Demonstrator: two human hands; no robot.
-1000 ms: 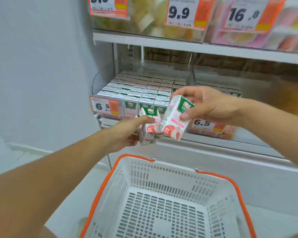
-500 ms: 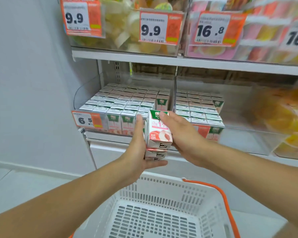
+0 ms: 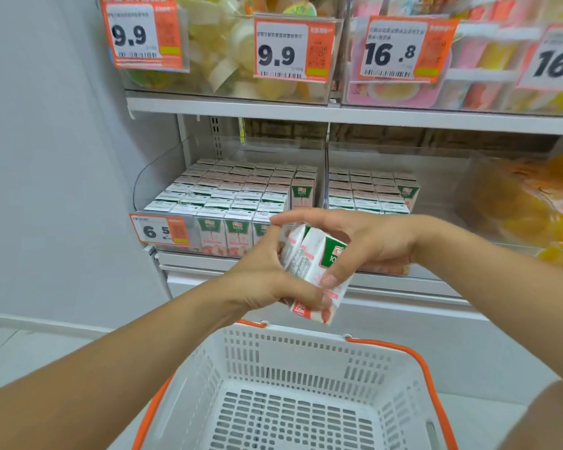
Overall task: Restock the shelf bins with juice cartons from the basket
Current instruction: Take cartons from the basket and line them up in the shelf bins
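Above white slotted plastic basket (image 3: pixel 306 358), left hand (image 3: pixel 260 280) & right hand (image 3: pixel 364 241) both curl tight round small white-pink-green juice cartons (image 3: pixel 312 271), tilted.

Plain pale grey wall (image 3: pixel 46 157) on the left, light floor (image 3: pixel 20 352) with a white skirting strip. White metal shelving unit (image 3: pixel 306 112); perforated upright (image 3: pixel 216 138) at the back. Orange price tags (image 3: pixel 293 48) on the upper shelf's clear bins. Even, soft lighting.

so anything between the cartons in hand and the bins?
Nothing visible. Both hands, left hand and right hand, grip the juice cartons above the basket, in front of the left bin and right bin; open air lies between.
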